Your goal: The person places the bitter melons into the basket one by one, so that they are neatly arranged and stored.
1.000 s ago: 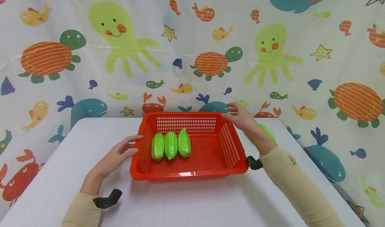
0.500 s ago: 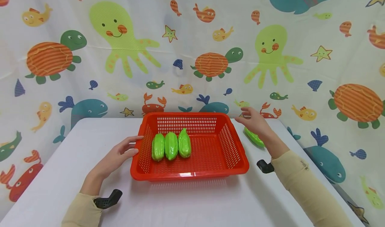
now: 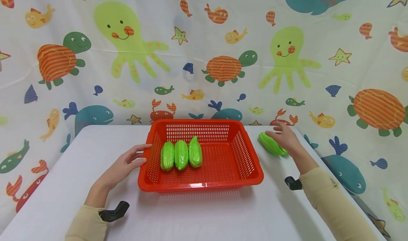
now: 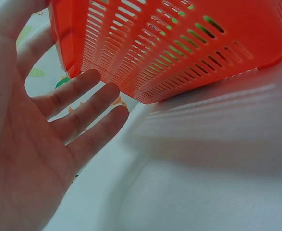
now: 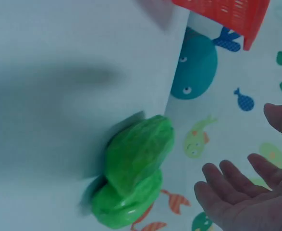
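Note:
A red plastic basket stands mid-table. Three glossy green, elongated, ridged vegetable-like pieces lie side by side in its left half. My left hand is at the basket's left rim, thumb and index finger at the edge; the left wrist view shows the other fingers extended beside the slotted wall. To the right of the basket, my right hand hovers, its fingers loosely bent and holding nothing. Below it are more green pieces on the table; in the right wrist view two leafy-looking green lumps touch each other.
The white table runs back to a hanging curtain printed with sea animals. The green pieces on the right lie near the table's back right edge. A black wrist camera sits on the right wrist, another on the left.
My right hand has moved from the basket's back right corner to the right, over the green pieces on the table, and more of them shows. The left hand and basket have stayed put.

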Tool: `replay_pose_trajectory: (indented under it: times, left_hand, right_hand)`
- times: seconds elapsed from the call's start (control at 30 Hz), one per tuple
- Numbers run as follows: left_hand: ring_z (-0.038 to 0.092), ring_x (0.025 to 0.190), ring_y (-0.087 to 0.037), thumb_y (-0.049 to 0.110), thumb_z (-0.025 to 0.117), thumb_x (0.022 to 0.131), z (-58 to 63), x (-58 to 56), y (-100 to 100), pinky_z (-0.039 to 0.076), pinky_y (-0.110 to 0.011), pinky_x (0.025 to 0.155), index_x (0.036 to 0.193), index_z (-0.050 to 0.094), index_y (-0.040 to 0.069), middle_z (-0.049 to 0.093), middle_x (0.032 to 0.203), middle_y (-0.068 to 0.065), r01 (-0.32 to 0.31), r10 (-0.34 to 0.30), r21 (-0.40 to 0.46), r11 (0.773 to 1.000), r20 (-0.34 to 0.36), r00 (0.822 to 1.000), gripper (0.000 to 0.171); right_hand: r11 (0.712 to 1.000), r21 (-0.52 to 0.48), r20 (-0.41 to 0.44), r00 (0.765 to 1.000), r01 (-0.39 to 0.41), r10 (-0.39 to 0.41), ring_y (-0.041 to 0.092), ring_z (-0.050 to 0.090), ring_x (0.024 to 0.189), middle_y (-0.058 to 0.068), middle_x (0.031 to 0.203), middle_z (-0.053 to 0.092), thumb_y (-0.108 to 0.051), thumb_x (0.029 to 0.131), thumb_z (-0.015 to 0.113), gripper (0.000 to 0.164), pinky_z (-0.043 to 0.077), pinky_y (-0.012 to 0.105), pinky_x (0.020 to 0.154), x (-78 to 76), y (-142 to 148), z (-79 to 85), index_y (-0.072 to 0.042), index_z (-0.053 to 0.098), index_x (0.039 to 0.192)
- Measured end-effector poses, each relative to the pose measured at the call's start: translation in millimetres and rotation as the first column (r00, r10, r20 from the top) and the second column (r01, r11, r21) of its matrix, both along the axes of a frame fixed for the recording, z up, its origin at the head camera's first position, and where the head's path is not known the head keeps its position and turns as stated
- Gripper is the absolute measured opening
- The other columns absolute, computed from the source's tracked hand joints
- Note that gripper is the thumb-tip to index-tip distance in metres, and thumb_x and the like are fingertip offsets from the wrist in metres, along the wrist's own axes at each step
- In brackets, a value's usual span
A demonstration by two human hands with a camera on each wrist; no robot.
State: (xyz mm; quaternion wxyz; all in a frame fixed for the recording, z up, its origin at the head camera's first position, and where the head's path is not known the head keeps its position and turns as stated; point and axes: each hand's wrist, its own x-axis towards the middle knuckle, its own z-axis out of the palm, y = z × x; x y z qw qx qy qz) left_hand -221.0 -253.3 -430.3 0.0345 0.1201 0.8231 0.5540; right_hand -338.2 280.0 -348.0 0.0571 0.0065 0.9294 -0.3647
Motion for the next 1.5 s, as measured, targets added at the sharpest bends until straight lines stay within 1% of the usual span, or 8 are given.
replay_pose_trajectory:
  times: [0.2, 0.43, 0.7, 0.9, 1.17, 1.3, 1.5]
  left_hand:
    - [0.041, 0.13, -0.041, 0.032, 0.055, 0.099, 0.1, 0.1, -0.9, 0.049, -0.058, 0.093, 0.149, 0.039, 0.02, 0.039, 0.146, -0.017, 0.0, 0.0, -0.001, 1.0, 0.004, 1.0, 0.054]
    - [0.04, 0.13, -0.041, 0.032, 0.056, 0.099, -0.2, -0.2, -0.9, 0.049, -0.057, 0.093, 0.149, 0.038, 0.02, 0.039, 0.146, -0.018, -0.005, 0.005, -0.001, 1.0, 0.009, 1.0, 0.055]
    - [0.04, 0.13, -0.041, 0.032, 0.056, 0.098, 0.8, -0.7, -0.3, 0.05, -0.055, 0.092, 0.149, 0.038, 0.02, 0.039, 0.146, -0.018, -0.005, 0.005, 0.001, 1.0, 0.009, 1.0, 0.055]
    - [0.041, 0.129, -0.041, 0.032, 0.056, 0.098, 0.4, -0.8, -0.6, 0.051, -0.055, 0.091, 0.149, 0.038, 0.02, 0.04, 0.146, -0.018, -0.005, 0.005, 0.002, 1.0, 0.009, 1.0, 0.055]
    - [0.042, 0.129, -0.041, 0.033, 0.056, 0.099, -0.7, -0.6, -1.0, 0.049, -0.057, 0.093, 0.149, 0.039, 0.021, 0.041, 0.145, -0.018, -0.005, 0.005, 0.001, 1.0, 0.011, 1.0, 0.054]
    - [0.042, 0.129, -0.041, 0.033, 0.055, 0.099, -0.5, -0.5, -1.0, 0.048, -0.059, 0.093, 0.149, 0.039, 0.021, 0.041, 0.145, -0.017, -0.006, 0.006, -0.002, 1.0, 0.01, 1.0, 0.054]
    - [0.042, 0.129, -0.041, 0.032, 0.056, 0.099, 0.6, 0.2, -0.3, 0.049, -0.057, 0.093, 0.149, 0.038, 0.02, 0.041, 0.144, -0.018, -0.006, 0.006, 0.005, 1.0, 0.017, 1.0, 0.054]
  right_hand:
    - [1.0, 0.003, 0.033, 0.999, 0.029, -0.029, 0.046, 0.03, 0.137, 0.028, 0.152, 0.029, -0.042, 0.095, 0.06, 0.081, 0.038, 0.059, 0.104, -0.3, 6.2, -9.6, -0.004, 0.02, 0.154]
    - [1.0, 0.002, 0.049, 0.998, 0.031, -0.031, 0.046, 0.029, 0.136, 0.028, 0.152, 0.028, -0.039, 0.096, 0.06, 0.078, 0.038, 0.06, 0.103, -1.8, 11.3, -20.5, -0.007, 0.02, 0.155]
    - [0.998, 0.041, 0.058, 0.997, 0.044, -0.047, 0.046, 0.03, 0.135, 0.029, 0.151, 0.028, -0.037, 0.096, 0.06, 0.077, 0.039, 0.06, 0.103, -6.0, 17.1, -32.6, -0.007, 0.021, 0.154]
    - [0.995, 0.096, 0.032, 0.999, 0.014, -0.017, 0.046, 0.034, 0.132, 0.028, 0.147, 0.033, -0.034, 0.096, 0.062, 0.074, 0.042, 0.058, 0.101, -9.9, 18.0, -42.6, -0.006, 0.024, 0.153]
    - [0.992, 0.122, 0.022, 1.0, -0.021, 0.019, 0.046, 0.033, 0.13, 0.03, 0.146, 0.033, -0.03, 0.096, 0.062, 0.073, 0.038, 0.062, 0.103, -9.7, 17.3, -49.5, -0.004, 0.025, 0.153]
    - [0.991, 0.13, 0.02, 1.0, -0.027, 0.025, 0.044, 0.034, 0.127, 0.029, 0.143, 0.035, -0.026, 0.096, 0.062, 0.071, 0.039, 0.061, 0.103, -11.3, 16.4, -52.3, -0.005, 0.025, 0.153]
    - [0.98, 0.187, -0.018, 0.997, -0.065, 0.069, 0.042, 0.038, 0.119, 0.029, 0.139, 0.039, -0.02, 0.094, 0.064, 0.067, 0.042, 0.059, 0.099, -13.8, 15.9, -58.2, -0.003, 0.032, 0.15]
